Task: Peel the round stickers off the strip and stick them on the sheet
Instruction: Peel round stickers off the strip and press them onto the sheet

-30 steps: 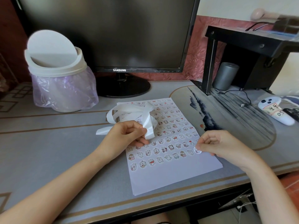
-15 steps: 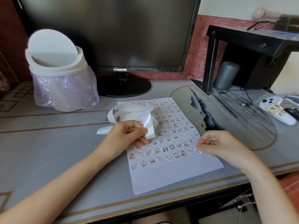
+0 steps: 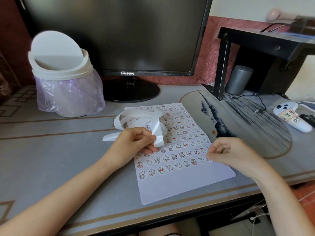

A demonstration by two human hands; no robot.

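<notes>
Left hand (image 3: 134, 143) grips looped strip (image 3: 157, 132); right hand (image 3: 226, 153) pinched shut on sheet (image 3: 179, 183), angled lengthwise away-left

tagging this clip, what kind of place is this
Likely a home desk: a monitor at the back, a small lidded bin beside it and a speaker under a shelf.

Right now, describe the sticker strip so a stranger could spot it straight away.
Start at the black monitor and drop to the white sheet of cartoon stickers before it. The strip is the glossy, blank white ribbon curling in loops over the sheet's upper left, pinched in the left hand.
</notes>
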